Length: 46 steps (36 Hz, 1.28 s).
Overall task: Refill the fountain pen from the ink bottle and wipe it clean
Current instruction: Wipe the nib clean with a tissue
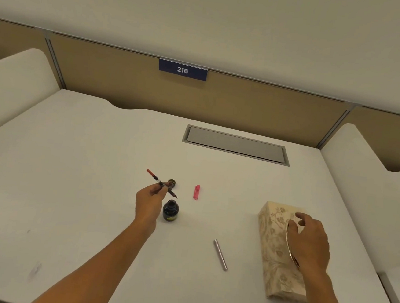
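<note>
Fountain pen (161, 183) up in the air near the middle of the white desk (70, 163), pinched in the left hand (150, 200), dark nib end pointing toward 4 o'clock, red end toward 10 o'clock. Open ink bottle (170, 210) on the desk just below the nib, at 3 o'clock from the left hand. Bottle cap (172, 182) right behind the pen. Small pink piece (196, 192) at 1 o'clock from the bottle. Silver pen barrel (220, 255) lying flat at 5 o'clock from the bottle. Flowery tissue box (272, 251) far over at 3 o'clock, with the right hand (310, 242) on top, fingers bent loosely, holding nothing. Blue sign (183, 70) saying 216 up at 12 o'clock, grey hatch (236, 145) below it.
</note>
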### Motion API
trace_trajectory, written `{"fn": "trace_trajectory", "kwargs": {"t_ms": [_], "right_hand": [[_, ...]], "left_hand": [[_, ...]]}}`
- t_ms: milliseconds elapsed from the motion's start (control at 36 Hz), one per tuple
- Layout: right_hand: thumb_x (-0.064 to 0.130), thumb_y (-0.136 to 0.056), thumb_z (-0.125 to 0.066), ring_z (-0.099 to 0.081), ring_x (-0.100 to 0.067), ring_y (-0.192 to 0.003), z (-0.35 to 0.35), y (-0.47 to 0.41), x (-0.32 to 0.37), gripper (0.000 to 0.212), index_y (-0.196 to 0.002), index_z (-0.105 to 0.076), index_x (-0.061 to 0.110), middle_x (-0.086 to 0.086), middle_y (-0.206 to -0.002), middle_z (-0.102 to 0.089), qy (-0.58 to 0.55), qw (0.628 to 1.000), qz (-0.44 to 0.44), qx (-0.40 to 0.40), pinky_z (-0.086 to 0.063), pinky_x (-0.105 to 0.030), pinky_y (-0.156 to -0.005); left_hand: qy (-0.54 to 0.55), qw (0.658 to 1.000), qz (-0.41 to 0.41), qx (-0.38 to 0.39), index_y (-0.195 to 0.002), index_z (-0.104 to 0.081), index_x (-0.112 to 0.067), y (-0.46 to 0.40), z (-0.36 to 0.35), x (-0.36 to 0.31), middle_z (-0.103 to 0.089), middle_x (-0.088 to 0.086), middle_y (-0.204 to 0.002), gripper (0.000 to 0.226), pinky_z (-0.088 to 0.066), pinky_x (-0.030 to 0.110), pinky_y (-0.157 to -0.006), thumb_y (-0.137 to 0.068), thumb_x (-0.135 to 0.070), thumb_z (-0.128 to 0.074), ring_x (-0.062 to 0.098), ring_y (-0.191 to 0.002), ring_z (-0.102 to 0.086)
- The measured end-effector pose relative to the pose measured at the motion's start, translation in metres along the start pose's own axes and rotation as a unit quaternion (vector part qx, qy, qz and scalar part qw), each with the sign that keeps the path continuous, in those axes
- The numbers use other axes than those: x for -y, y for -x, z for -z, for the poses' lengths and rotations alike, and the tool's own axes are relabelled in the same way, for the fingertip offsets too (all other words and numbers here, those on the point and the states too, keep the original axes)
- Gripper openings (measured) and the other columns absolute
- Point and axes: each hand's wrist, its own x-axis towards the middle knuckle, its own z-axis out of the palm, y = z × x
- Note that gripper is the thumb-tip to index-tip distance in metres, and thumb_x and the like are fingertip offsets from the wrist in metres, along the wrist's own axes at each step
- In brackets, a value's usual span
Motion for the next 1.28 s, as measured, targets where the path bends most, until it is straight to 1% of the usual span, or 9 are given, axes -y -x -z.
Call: {"fn": "trace_trajectory", "kwargs": {"t_ms": [139, 278, 361, 667, 722, 917, 1028, 1139, 1278], "right_hand": [[0.030, -0.100, -0.043, -0.057, -0.033, -0.108, 0.002, -0.001, -0.014, 0.034, -0.124, -0.062, 0.015, -0.013, -0.124, -0.059, 0.010, 0.999, -0.045, 0.025, -0.049, -0.045, -0.084], [0.063, -0.091, -0.046, -0.059, -0.033, -0.109, -0.001, 0.003, -0.017, 0.063, -0.127, -0.059, 0.013, -0.011, -0.122, -0.061, 0.031, 0.997, -0.060, 0.026, -0.051, -0.045, -0.083], [0.070, -0.086, -0.049, -0.060, -0.034, -0.107, -0.003, 0.004, -0.015, 0.072, -0.126, -0.059, 0.012, -0.011, -0.120, -0.061, 0.043, 0.997, -0.065, 0.019, -0.051, -0.044, -0.079], [0.020, -0.094, -0.057, -0.061, -0.033, -0.082, -0.001, -0.001, -0.009, 0.024, -0.104, -0.072, 0.004, -0.016, -0.104, -0.069, 0.061, 0.995, -0.072, 0.019, -0.043, -0.033, -0.066], [0.019, -0.095, -0.057, -0.057, -0.029, -0.076, 0.002, -0.002, -0.009, 0.021, -0.102, -0.072, 0.006, -0.014, -0.102, -0.071, 0.052, 0.995, -0.083, 0.019, -0.044, -0.032, -0.065], [0.022, -0.098, -0.055, -0.061, -0.037, -0.099, 0.017, -0.012, -0.005, 0.026, -0.117, -0.063, 0.007, -0.016, -0.112, -0.069, -0.036, 0.993, -0.102, 0.037, -0.046, -0.038, -0.077], [0.024, -0.099, -0.053, -0.057, -0.028, -0.093, 0.026, -0.012, 0.003, 0.028, -0.121, -0.059, 0.008, -0.014, -0.115, -0.066, -0.120, 0.987, -0.093, 0.053, -0.045, -0.036, -0.075], [0.022, -0.099, -0.055, -0.063, -0.026, -0.092, 0.030, -0.009, 0.014, 0.023, -0.118, -0.059, 0.011, -0.008, -0.109, -0.067, -0.237, 0.963, -0.105, 0.080, -0.051, -0.038, -0.074], [0.002, -0.094, -0.061, -0.069, -0.024, -0.097, 0.025, -0.008, 0.027, 0.035, -0.129, -0.058, 0.005, -0.010, -0.112, -0.071, -0.409, 0.890, -0.143, 0.143, -0.057, -0.043, -0.084]], "left_hand": [[0.010, 0.999, 0.033, -0.018, -0.104, -0.073, -0.011, 0.000, 0.000, 0.007, -0.068, -0.002, -0.107, 0.016, -0.041, 0.036, -0.097, -0.093, -0.012, -0.061, 0.016, -0.105, -0.056], [0.012, 0.999, 0.037, -0.018, -0.106, -0.073, -0.010, 0.000, 0.000, 0.011, -0.067, -0.002, -0.104, 0.017, -0.040, 0.043, -0.105, -0.093, -0.013, -0.061, 0.014, -0.099, -0.054], [0.014, 0.999, 0.039, -0.022, -0.108, -0.072, -0.009, 0.002, 0.000, 0.011, -0.066, -0.002, -0.103, 0.019, -0.039, 0.044, -0.107, -0.093, -0.013, -0.062, 0.013, -0.097, -0.053], [0.024, 0.998, 0.053, -0.028, -0.097, -0.074, -0.013, 0.006, 0.001, 0.008, -0.067, -0.006, -0.094, 0.012, -0.039, 0.044, -0.105, -0.093, -0.016, -0.063, 0.014, -0.093, -0.053], [0.024, 0.998, 0.055, -0.027, -0.096, -0.074, -0.013, 0.007, 0.001, 0.008, -0.066, -0.007, -0.091, 0.012, -0.039, 0.044, -0.105, -0.093, -0.017, -0.063, 0.014, -0.092, -0.052], [0.037, 0.997, 0.059, -0.021, -0.094, -0.073, -0.014, 0.008, 0.004, 0.007, -0.066, -0.009, -0.090, 0.010, -0.039, 0.043, -0.106, -0.092, -0.017, -0.065, 0.014, -0.091, -0.052], [0.041, 0.997, 0.061, -0.015, -0.093, -0.072, -0.016, 0.007, 0.005, 0.005, -0.068, -0.003, -0.102, 0.009, -0.039, 0.043, -0.105, -0.092, -0.016, -0.064, 0.013, -0.090, -0.051], [0.044, 0.997, 0.058, -0.011, -0.091, -0.073, -0.017, 0.004, 0.006, 0.003, -0.067, -0.002, -0.104, 0.009, -0.038, 0.044, -0.107, -0.092, -0.017, -0.064, 0.013, -0.091, -0.051], [0.045, 0.998, 0.052, -0.007, -0.080, -0.072, -0.023, 0.003, 0.007, 0.002, -0.068, -0.003, -0.102, 0.016, -0.039, 0.045, -0.107, -0.093, -0.017, -0.063, 0.014, -0.090, -0.050]]}}
